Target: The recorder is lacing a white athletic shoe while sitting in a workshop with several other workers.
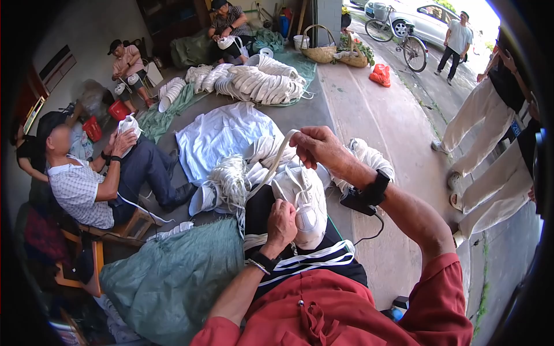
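Observation:
A white lace-up shoe (313, 219) rests on my lap, its rounded toe toward me. My left hand (281, 226) is closed at the shoe's left side, near the toe; what its fingertips pinch is hidden. Raised above the shoe's far end, my right hand (318, 146) pinches a flat white shoelace (281, 154) between thumb and fingers. That lace loops up to the fingers and hangs down to the left. More white laces (330, 252) lie across my dark-covered lap, close to my red apron.
Bundled white laces (229, 183) and stacked shoes lie just beyond my lap, by a pale blue sheet (222, 131). A green sack (176, 279) sits at my left. Farther off is a large shoe pile (262, 81). Seated co-workers handle shoes; people stand at right.

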A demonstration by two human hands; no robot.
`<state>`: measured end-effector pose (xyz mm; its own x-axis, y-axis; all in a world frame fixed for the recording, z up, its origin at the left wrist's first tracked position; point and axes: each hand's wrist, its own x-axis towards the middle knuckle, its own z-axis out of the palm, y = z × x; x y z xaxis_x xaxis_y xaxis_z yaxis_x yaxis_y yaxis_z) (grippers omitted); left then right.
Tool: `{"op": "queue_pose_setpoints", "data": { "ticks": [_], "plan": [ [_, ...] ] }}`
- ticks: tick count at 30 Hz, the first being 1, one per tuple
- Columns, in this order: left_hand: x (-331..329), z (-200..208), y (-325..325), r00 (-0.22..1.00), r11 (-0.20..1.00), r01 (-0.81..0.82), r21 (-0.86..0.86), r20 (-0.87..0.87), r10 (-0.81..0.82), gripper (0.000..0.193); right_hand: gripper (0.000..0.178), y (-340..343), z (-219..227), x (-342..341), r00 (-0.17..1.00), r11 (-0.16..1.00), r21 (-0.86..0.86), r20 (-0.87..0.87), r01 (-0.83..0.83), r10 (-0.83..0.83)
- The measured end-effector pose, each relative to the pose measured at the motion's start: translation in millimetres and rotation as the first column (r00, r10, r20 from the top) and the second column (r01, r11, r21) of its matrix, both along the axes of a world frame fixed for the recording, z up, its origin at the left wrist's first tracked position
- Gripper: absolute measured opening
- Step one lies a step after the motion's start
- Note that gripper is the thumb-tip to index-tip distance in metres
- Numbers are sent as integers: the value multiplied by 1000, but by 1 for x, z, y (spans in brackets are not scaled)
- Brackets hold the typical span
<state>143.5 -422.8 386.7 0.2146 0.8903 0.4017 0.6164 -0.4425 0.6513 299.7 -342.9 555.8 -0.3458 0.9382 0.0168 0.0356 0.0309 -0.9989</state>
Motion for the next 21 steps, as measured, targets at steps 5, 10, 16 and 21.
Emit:
{"op": "queue_pose_setpoints", "data": {
  "ticks": [5, 10, 16, 21],
  "plan": [
    [1, -1, -2, 991, 997, -23, -67, 133, 32, 15, 27, -7, 11, -4, 1000, 1000, -4, 11, 2, -2],
    [11, 9, 1, 987, 989, -120, -85, 95, 127, 17, 27, -16, 27, -14, 998, 998, 33, 44, -47, 45],
    [12, 0, 7, 992, 992, -122, -17, 11, 123, 18, 26, -22, 37, -17, 995, 989, 106, 25, -100, 98],
    [4, -12, 5, 989, 993, -116, 19, 99, 113, 20, 28, -29, 55, -14, 994, 978, 206, -103, -17, 39]
  ]
}}
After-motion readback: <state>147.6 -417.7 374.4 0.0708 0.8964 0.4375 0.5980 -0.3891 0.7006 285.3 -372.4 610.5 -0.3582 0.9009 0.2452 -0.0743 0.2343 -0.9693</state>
